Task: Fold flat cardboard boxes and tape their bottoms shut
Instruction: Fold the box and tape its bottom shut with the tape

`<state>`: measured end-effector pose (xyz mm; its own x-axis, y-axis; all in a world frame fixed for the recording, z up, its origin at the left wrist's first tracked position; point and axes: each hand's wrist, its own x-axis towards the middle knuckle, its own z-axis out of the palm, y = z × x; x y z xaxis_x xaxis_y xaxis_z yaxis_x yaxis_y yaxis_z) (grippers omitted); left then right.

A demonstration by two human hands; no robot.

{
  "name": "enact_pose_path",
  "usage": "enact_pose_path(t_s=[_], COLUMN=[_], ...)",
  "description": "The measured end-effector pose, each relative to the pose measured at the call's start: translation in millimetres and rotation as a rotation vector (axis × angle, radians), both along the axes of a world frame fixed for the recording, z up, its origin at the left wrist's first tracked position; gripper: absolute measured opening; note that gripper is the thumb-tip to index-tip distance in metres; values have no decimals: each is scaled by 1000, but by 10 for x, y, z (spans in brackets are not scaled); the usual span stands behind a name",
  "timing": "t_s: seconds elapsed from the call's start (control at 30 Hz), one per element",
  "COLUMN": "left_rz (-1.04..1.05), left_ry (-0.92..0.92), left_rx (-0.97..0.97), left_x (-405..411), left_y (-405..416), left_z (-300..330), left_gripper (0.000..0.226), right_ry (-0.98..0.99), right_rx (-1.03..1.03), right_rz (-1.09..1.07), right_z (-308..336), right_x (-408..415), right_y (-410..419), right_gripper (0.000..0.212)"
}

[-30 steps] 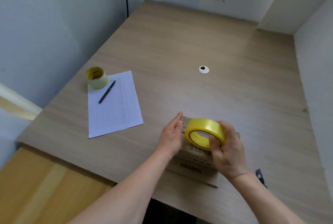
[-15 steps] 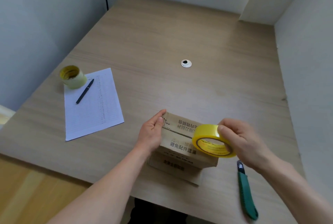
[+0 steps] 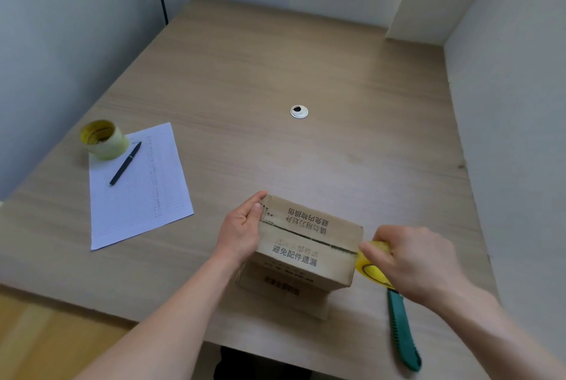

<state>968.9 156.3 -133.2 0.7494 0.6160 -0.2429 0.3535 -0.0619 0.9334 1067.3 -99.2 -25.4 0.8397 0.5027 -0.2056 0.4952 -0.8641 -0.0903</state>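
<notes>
At the near edge of the wooden tabletop (image 3: 275,67) a folded cardboard box (image 3: 309,242) stands with its closed flaps up. The left hand (image 3: 242,229) grips its left end, thumb on top and fingers curled round the side. At the box's right end, the right hand (image 3: 413,260) holds a yellow tape roll (image 3: 372,269). A green utility knife (image 3: 401,330) lies just beside it. Farther left, a second tape roll (image 3: 102,137) and a pen (image 3: 125,163) rest on a paper sheet (image 3: 141,190).
</notes>
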Motion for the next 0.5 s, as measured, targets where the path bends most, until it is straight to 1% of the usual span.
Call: enact_pose_path(t_s=[0.1, 0.27, 0.4, 0.5], left_rz=[5, -12, -22, -36], left_ry=[2, 6, 24, 51], left_rx=[2, 32, 47, 89], left_x=[3, -8, -7, -8], left_y=[-4, -28, -18, -15], left_z=[9, 10, 22, 15], left_gripper=[29, 30, 30, 30], right_ry=[-54, -101, -12, 71], right_rx=[32, 4, -24, 15], right_rz=[-19, -25, -63, -82], right_z=[-64, -211, -396, -536], right_x=[0, -62, -40, -14], right_y=[-14, -80, -66, -106], right_gripper=[46, 44, 42, 46])
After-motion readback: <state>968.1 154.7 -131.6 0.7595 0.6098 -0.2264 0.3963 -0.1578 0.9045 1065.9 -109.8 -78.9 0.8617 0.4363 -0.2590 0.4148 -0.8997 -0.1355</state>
